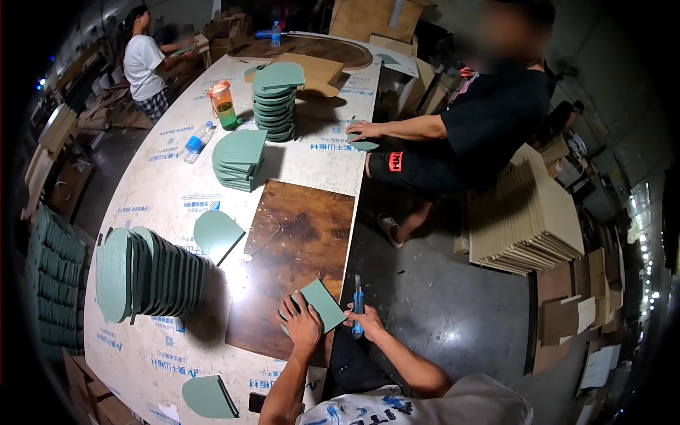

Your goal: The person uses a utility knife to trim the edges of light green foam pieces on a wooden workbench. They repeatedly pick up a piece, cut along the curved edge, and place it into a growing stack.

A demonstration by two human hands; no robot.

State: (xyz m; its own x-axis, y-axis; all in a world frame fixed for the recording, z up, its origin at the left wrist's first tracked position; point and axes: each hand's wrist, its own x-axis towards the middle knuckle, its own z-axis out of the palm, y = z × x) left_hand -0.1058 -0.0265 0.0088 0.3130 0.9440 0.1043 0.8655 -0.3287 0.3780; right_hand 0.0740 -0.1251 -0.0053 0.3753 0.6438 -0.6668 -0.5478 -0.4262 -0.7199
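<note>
My left hand [302, 324] lies with fingers spread on a green rounded panel [322, 301], pressing it against the dark wooden board [283, 244] at the table's edge. In my right hand [370, 326] is a blue utility knife [358, 308], its tip pointing away from me, just right of the panel's corner. A single green panel [218, 236] rests on the table beyond my left hand. To the left stands a tall stack of similar panels [152, 276]. A few more panels [209, 397] lie near the table's near end.
Farther along the white table [166, 159] stand two more panel stacks [275, 106] [237, 161], an orange-green bottle [223, 106] and a clear water bottle [198, 142]. A co-worker [489, 120] across the edge touches another panel [363, 144]. Boards [524, 219] are piled on the right.
</note>
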